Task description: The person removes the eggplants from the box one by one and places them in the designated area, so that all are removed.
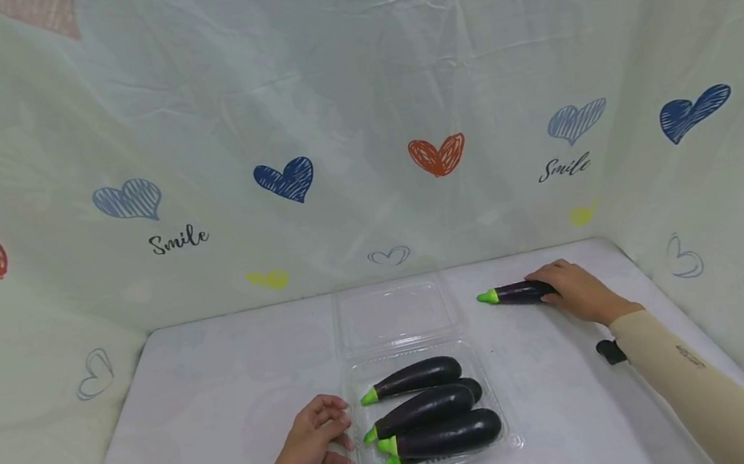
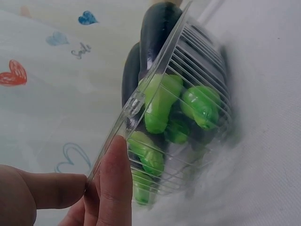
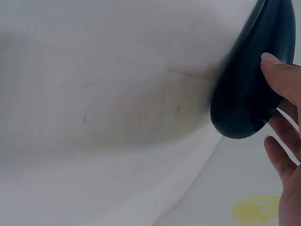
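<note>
My left hand (image 1: 314, 445) pinches the left rim of a clear plastic clamshell container (image 2: 162, 61) between thumb and fingers. Several dark eggplants with green stem ends, one of them in front (image 1: 448, 435), lie inside, their stems pointing left. Behind the base, the container's clear lid (image 1: 393, 316) is folded back flat. Out to the right, another eggplant (image 1: 516, 293) lies near the table's back, its green tip pointing left. My right hand (image 1: 582, 292) grips its thick rounded end, thumb on one side and fingers on the other.
The container stands on a white-covered table (image 1: 235, 383). A pale curtain (image 1: 351, 97) printed with hearts and "Smile" rises behind and on both sides. Beneath my right wrist shows a small black piece (image 1: 610, 351).
</note>
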Motion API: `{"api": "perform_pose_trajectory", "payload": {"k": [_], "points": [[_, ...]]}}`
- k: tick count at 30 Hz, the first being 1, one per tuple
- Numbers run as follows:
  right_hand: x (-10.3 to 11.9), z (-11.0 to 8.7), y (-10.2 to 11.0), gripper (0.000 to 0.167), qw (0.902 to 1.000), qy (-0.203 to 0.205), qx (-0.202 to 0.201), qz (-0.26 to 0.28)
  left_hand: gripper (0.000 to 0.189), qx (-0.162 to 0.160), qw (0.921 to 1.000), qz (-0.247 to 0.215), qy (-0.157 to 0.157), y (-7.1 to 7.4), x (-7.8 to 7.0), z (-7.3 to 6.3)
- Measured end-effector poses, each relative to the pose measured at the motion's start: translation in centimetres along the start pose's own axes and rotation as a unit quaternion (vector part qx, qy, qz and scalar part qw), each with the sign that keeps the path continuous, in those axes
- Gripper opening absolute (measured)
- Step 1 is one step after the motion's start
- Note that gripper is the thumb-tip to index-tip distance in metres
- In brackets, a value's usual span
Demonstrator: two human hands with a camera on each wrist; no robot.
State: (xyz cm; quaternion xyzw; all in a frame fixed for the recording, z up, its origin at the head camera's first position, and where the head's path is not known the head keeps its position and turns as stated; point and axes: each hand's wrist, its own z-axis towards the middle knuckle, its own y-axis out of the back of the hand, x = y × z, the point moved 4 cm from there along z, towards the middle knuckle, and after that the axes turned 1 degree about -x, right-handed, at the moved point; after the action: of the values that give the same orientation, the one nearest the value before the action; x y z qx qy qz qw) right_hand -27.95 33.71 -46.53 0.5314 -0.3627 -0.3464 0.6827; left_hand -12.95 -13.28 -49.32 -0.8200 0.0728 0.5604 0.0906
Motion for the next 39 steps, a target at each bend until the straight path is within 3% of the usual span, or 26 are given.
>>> {"api": "perform_pose_trajectory", "payload": {"k": [15, 24, 29, 39], "points": [[0.1, 0.5, -0.3, 0.044, 0.9995, -0.026, 0.017, -0.011, 0.026, 0.003, 1.0000, -0.003, 0.000, 0.0, 0.1, 0.0], [1.3, 0.0, 0.3, 0.045, 0.9998, -0.006, -0.011, -0.015, 0.027, 0.006, 1.0000, -0.005, -0.002, 0.0, 0.0, -0.1], [3.8, -0.1, 1.3, 0.047, 0.9988, 0.031, -0.037, -0.009, 0.027, 0.005, 1.0000, -0.007, -0.004, 0.0, 0.0, -0.2], [11.0, 0.2, 3.7, 0.051, 0.9921, 0.110, -0.061, 0.000, 0.026, 0.003, 0.9999, -0.011, -0.005, 0.0, 0.0, -0.1]]}}
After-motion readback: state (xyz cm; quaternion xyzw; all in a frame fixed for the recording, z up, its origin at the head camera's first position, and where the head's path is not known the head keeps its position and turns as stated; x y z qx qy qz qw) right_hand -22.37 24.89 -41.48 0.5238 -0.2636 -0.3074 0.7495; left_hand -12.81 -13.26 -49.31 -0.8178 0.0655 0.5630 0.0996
